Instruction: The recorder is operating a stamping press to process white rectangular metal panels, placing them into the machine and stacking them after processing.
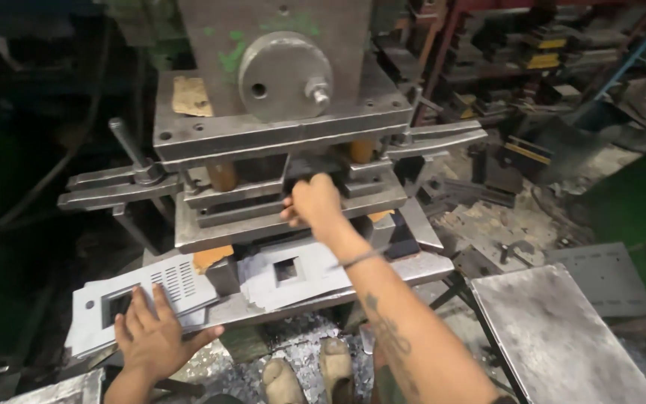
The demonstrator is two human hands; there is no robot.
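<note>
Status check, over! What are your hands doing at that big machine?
Left hand flat on punched sheet. Right hand inside press die, grip hidden. Cut sheet lies below.

1. Left hand (151,340) flat on a stack of punched grey sheet panels (140,299), fingers spread.
2. Right hand (314,206) reaches into the press die gap (293,187), gripping a dark part; grip detail unclear.
3. Another punched panel (285,273) lies on the press bed, below the right wrist.
4. Plain steel sheet (555,329) at right.

Grey metal table (562,337) at right; cluttered shelves (547,52) behind.
</note>
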